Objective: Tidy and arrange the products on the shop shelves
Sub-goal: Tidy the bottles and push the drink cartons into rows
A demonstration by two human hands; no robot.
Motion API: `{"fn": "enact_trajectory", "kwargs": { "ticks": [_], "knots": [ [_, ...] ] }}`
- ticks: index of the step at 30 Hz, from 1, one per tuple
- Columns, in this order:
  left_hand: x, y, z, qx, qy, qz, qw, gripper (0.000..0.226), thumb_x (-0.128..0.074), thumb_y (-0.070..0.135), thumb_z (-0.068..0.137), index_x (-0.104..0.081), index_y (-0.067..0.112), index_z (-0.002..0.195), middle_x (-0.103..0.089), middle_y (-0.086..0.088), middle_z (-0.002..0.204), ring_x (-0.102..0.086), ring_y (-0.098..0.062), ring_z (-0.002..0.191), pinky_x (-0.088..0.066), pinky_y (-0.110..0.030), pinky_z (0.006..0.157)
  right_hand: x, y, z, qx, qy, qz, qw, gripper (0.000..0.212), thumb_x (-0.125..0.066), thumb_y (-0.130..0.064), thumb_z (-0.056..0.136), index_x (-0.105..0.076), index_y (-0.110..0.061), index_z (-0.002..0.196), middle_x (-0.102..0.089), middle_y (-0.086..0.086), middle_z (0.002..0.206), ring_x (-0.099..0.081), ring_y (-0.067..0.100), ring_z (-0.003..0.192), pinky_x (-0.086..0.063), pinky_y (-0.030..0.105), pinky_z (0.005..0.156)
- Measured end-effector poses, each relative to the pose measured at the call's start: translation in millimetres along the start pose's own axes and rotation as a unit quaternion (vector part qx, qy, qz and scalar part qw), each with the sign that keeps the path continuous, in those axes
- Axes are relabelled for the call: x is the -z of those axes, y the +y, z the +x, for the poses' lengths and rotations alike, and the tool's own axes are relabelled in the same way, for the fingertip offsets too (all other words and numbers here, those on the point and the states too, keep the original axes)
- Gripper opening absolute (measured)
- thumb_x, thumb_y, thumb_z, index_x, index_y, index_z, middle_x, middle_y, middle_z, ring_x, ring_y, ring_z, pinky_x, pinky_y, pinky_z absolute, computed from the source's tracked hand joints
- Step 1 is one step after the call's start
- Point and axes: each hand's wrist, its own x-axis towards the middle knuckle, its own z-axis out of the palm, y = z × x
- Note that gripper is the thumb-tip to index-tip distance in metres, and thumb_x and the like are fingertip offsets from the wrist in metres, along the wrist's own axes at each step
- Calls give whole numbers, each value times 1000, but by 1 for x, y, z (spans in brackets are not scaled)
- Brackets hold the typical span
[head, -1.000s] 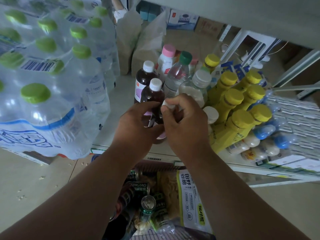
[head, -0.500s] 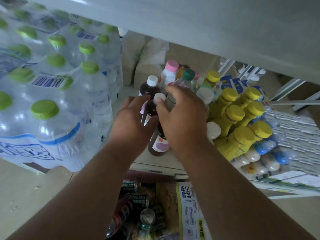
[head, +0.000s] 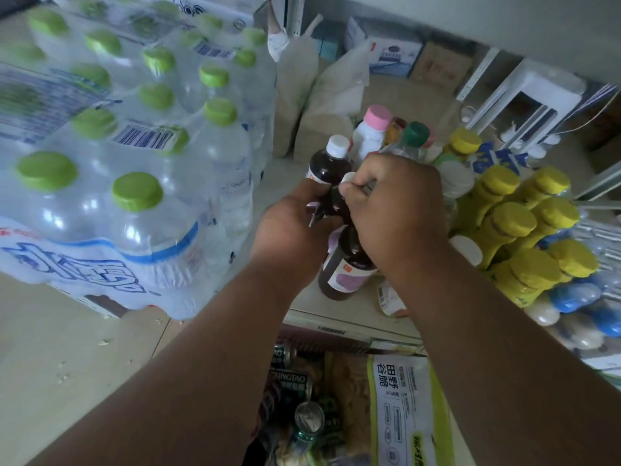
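On the low shelf (head: 349,317), near its front edge, centre of view: dark brown bottle (head: 346,264) w/ white cap and a pale lilac label, standing roughly upright, base on the shelf board. Gripped by both hands at the neck end. Left hand (head: 292,237) curled round the shoulder from the left side, fingers wrapped on the dark plastic. Right hand (head: 396,213) clamped over the top from the right, thumb and forefinger pinched at the white cap (most of the cap hidden under the fingers, only a sliver visible). Liquid inside nearly black-brown; label w/ a small orange mark at its upper edge.

Just beyond, touching or nearly so: second dark bottle (head: 327,163), same white cap, same type. Farther back, pink-capped white bottle (head: 373,129) and green-capped clear bottle (head: 411,139), packed close together. To the right, cluster of yellow bottles (head: 514,237) w/ yellow caps, leaning left; blue-and-white small bottles (head: 578,297) lying near right, below them.

Left of the shelf: shrink-wrapped pack of water bottles (head: 111,183), green caps, blue print on the wrap, barcode sticker on top. Near bottom: basket contents, green beer cans (head: 289,378) and a snack bag (head: 403,405) w/ lime-green trim (text partly blurred).
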Motion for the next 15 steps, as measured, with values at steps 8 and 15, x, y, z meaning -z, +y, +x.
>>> {"fn": "enact_trajectory", "kwargs": {
  "ticks": [8, 15],
  "knots": [
    [5, 3, 13, 17, 58, -3, 998, 18, -67, 22, 102, -69, 30, 118, -72, 15, 107, -68, 5, 93, -52, -13, 77, 6, -8, 6, 11, -15, 0, 1000, 14, -74, -29, 97, -80, -21, 107, -77, 2, 94, -70, 18, 86, -57, 29, 77],
    [7, 10, 59, 41, 78, 34, 996, 54, -83, 37, 91, -65, 36, 142, -68, 12, 137, -62, -9, 122, -51, -29, 106, -12, -30, 76, -45, -39, -43, 997, 39, -80, -35, 93, -70, -16, 125, -74, 10, 117, -70, 29, 109, -53, 32, 92]
  ]
}}
